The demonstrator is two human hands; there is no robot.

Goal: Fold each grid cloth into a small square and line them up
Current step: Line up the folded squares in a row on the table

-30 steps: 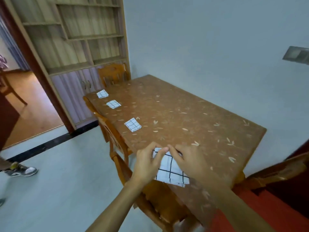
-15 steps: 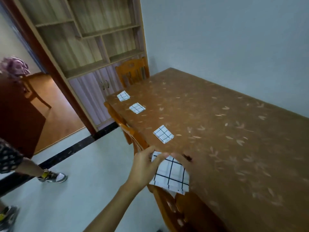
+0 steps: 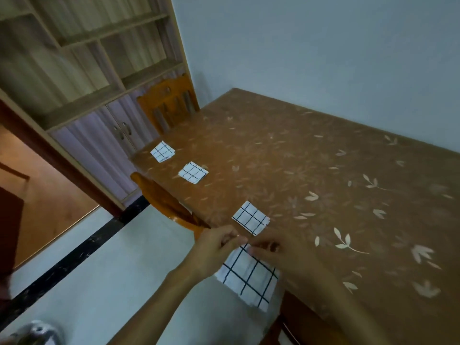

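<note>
My left hand (image 3: 216, 247): fingers closed, pinching the top edge of the grid cloth (image 3: 249, 276).
My right hand (image 3: 278, 252): fingertips pinched on that same edge, beside my left.
Grid cloth: partly folded, hanging below my hands over the table (image 3: 323, 170) edge.
Folded squares (image 3: 251, 217): three, lined up beyond my hands.

The table (image 3: 311, 158) has a brown top patterned with pale leaves. Three folded grid cloths lie on it in a row along its left edge: the far cloth (image 3: 162, 151), the middle cloth (image 3: 193, 172) and the near cloth (image 3: 251, 217), each apart from the next.
</note>
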